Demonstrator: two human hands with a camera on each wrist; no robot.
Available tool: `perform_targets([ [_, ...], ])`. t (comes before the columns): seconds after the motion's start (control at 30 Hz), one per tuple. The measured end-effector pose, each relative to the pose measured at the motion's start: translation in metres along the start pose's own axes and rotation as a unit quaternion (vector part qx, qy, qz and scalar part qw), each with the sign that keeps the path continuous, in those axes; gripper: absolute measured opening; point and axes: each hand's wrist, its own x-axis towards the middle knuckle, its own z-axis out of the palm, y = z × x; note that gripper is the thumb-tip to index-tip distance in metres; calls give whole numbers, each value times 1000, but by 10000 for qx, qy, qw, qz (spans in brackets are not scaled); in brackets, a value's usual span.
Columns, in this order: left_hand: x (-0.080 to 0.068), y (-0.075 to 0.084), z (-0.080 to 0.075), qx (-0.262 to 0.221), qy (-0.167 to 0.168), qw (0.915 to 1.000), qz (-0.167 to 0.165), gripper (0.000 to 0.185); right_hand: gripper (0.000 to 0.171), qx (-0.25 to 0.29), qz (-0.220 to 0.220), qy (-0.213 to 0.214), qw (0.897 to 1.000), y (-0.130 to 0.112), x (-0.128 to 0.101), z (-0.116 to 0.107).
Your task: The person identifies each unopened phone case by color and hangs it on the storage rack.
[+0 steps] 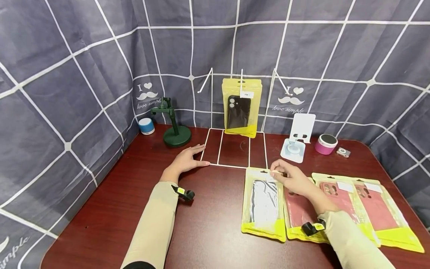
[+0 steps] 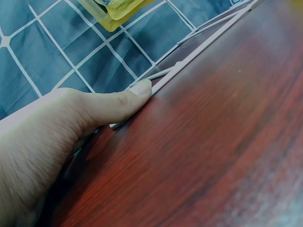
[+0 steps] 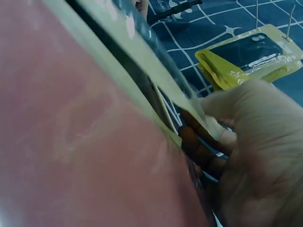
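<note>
My left hand (image 1: pixel 186 160), fingers straight, rests at the left front corner of a white wire display rack (image 1: pixel 230 166). In the left wrist view its thumb (image 2: pixel 125 101) lies along the front wire. With thumb and fingertips my right hand (image 1: pixel 293 181) pinches the top right corner of a yellow-edged phone case package (image 1: pixel 264 203), whose clear front reflects light. Beside it, partly under my right hand, lies a package with a pink phone case (image 1: pixel 299 209). On the rack's middle hook hangs a package with a black phone case (image 1: pixel 239 112).
Two more pink phone case packages (image 1: pixel 379 207) overlap at the right. Behind stand a white phone stand (image 1: pixel 302 127), a pink speaker (image 1: pixel 326 144) and a small silver gadget (image 1: pixel 343 152). At the back left are a green stand (image 1: pixel 177 136) and a blue speaker (image 1: pixel 146 126).
</note>
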Motion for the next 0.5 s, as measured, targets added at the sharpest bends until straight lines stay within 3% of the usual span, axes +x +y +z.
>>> perform_targets([
  [0.07,0,0,0,-11,-10,10000,-13,96,15,654,316,-201,9972,-1,-1,-2],
  [0.17,0,0,0,-23,-21,10000,-21,96,21,1589,701,-388,9840,-3,-2,-4],
  [0.37,3,-2,1,-13,24,10000,54,96,28,2299,647,-56,9711,-5,2,-10],
  [0.5,2,-3,2,-3,16,10000,64,97,33,3189,825,204,9440,-13,4,-12],
])
